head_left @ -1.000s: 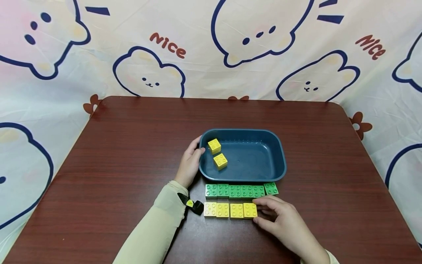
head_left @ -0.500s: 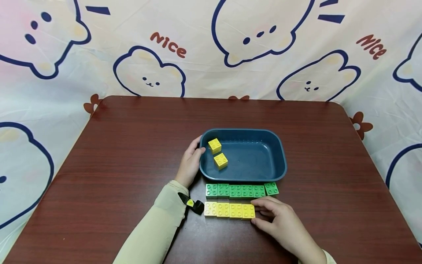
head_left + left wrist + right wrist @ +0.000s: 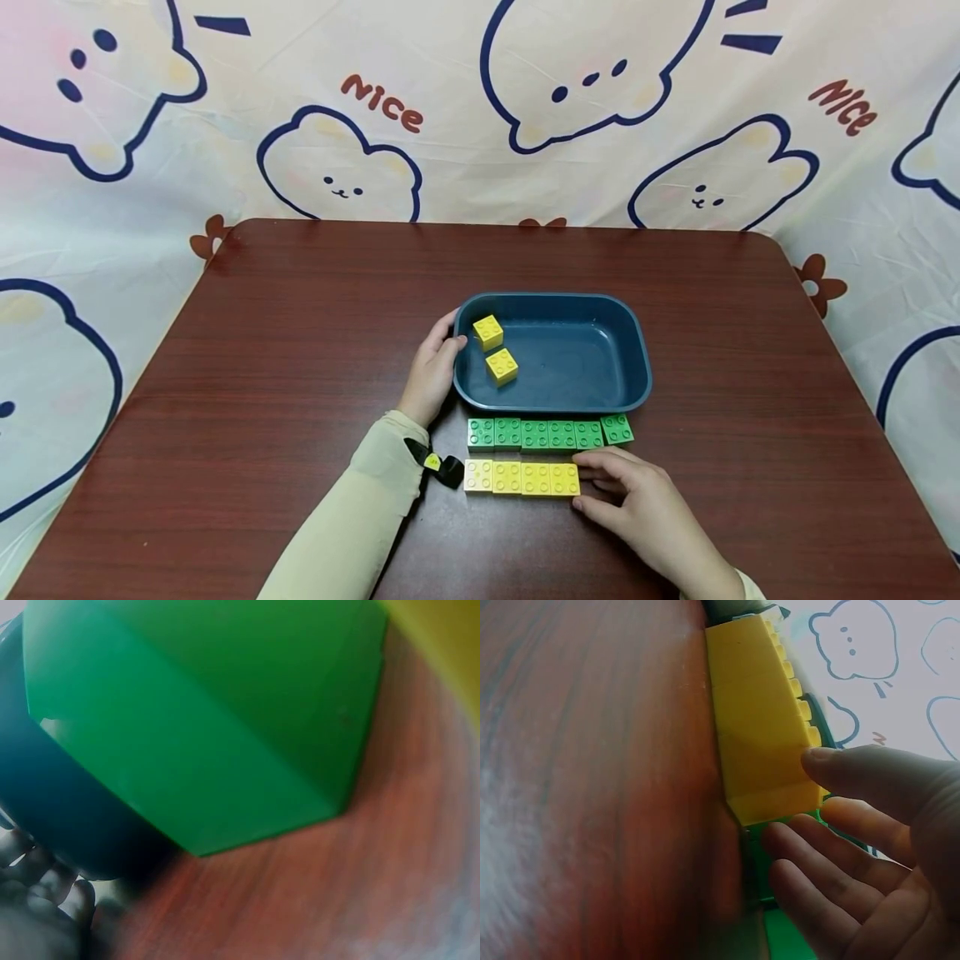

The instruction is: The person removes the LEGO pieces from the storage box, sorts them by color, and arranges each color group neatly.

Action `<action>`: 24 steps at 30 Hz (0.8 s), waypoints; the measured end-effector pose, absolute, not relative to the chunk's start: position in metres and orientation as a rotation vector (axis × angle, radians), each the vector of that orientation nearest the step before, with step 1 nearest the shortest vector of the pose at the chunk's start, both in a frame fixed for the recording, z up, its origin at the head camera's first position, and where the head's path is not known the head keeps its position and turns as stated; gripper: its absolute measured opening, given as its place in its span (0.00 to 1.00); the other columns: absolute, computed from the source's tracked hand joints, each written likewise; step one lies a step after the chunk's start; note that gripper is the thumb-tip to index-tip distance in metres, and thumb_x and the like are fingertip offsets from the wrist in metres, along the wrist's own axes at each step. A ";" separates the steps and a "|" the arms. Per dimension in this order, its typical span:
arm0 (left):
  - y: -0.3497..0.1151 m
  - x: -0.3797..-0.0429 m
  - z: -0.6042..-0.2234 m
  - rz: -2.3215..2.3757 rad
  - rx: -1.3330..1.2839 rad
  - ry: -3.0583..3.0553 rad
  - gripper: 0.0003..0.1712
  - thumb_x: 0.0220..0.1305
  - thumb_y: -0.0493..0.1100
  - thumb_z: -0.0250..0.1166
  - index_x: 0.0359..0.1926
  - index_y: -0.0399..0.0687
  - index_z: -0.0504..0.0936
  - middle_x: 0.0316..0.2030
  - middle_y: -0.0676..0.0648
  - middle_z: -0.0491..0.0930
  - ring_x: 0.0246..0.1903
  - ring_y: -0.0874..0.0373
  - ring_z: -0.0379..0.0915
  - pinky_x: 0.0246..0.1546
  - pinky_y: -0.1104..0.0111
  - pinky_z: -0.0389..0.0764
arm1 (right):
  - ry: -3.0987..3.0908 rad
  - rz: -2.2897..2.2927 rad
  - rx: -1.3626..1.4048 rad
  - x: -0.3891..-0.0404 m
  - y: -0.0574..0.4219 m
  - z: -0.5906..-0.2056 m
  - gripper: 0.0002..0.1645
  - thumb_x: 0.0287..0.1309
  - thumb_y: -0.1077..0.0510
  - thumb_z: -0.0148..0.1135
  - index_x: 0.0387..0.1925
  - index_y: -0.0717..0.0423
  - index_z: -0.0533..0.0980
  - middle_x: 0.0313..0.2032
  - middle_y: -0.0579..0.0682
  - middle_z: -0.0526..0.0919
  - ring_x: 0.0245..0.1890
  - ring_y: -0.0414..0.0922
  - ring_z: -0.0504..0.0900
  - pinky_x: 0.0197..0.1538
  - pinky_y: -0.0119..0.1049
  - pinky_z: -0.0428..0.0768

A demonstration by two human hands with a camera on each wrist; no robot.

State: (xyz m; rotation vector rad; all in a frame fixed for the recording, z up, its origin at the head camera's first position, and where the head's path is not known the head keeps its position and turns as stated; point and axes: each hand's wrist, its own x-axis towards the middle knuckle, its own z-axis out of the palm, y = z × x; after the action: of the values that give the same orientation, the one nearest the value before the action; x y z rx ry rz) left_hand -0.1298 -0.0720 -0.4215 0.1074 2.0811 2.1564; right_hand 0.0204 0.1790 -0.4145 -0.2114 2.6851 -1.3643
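My left hand (image 3: 431,371) grips the left end of a dark blue plastic tub (image 3: 552,410), thumb over the rim and fingers along the outer wall. Two yellow toy bricks (image 3: 502,367) lie inside at the left. In front of the tub, several yellow bricks (image 3: 507,477) form a straight row, side by side with studs up. My right hand (image 3: 651,508) holds the rightmost yellow brick (image 3: 565,479), thumb at its near corner and index finger at its far corner. The right wrist view shows the thumb against the yellow row (image 3: 761,727), with the other fingers loosely bent.
Between tub and yellow row runs a row of several green bricks (image 3: 535,434), its rightmost brick (image 3: 617,428) slightly turned. A green brick (image 3: 202,727) fills much of the left wrist view. All stand on a brown wooden table (image 3: 225,400) before a printed cloth (image 3: 450,183).
My right hand has slid the rightmost yellow brick a little left, closing the small gap in the row. My left hand and the tub have stayed in place.
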 end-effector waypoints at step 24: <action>-0.073 -0.130 -0.423 2.151 0.125 2.078 0.25 0.70 0.37 0.45 0.67 0.49 0.64 0.64 0.49 0.63 0.61 0.50 0.61 0.60 0.55 0.64 | 2.804 -1.347 -0.510 -0.009 0.188 -0.364 0.20 0.46 0.57 0.73 0.44 0.44 0.79 0.43 0.37 0.79 0.41 0.39 0.81 0.40 0.34 0.81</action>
State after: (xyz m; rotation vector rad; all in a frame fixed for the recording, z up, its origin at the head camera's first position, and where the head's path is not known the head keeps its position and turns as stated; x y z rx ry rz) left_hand -0.1295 -0.0732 -0.4227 0.1250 2.0781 2.1511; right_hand -0.0086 0.1884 -0.3641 -0.5102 2.8041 -1.3472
